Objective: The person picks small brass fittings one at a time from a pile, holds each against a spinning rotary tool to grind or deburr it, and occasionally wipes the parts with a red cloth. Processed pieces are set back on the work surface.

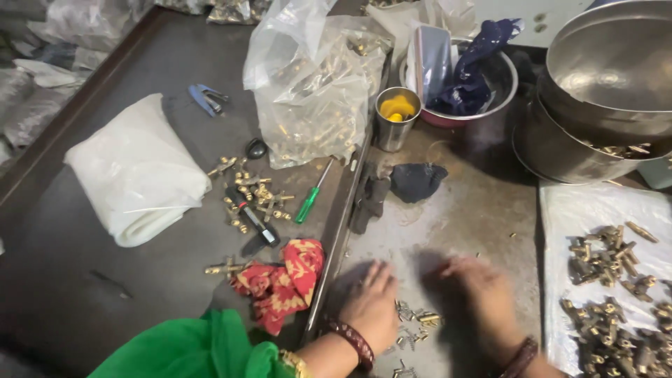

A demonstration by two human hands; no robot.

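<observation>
Your left hand (373,302) lies palm down on the grey table (455,224), fingers spread and pointing to about 12 o'clock, open and gripping nothing. A dark red bangle (352,341) circles that wrist, and a green sleeve (189,350) covers the forearm, which comes in from 7 o'clock. Your right hand (483,297) is also palm down, blurred, fingers pointing toward 11 o'clock; it looks flat and open, though the blur hides the fingertips. A brown bangle (521,357) sits on its wrist.

Between your hands, at 3 o'clock from the left hand and running down to 5 o'clock, lies a small scatter of brass fittings (413,329), just beside the left hand's edge. At 3 o'clock from the right hand, more fittings (609,259) are heaped on a white sheet (574,210). At 9 o'clock from your left hand lies a red patterned cloth (287,280). Toward 11 o'clock rest a green screwdriver (311,196) and a folded white cloth (133,175). At 12 o'clock stands a steel cup (395,119) with something yellow inside, beside a clear bag of parts (315,91)
</observation>
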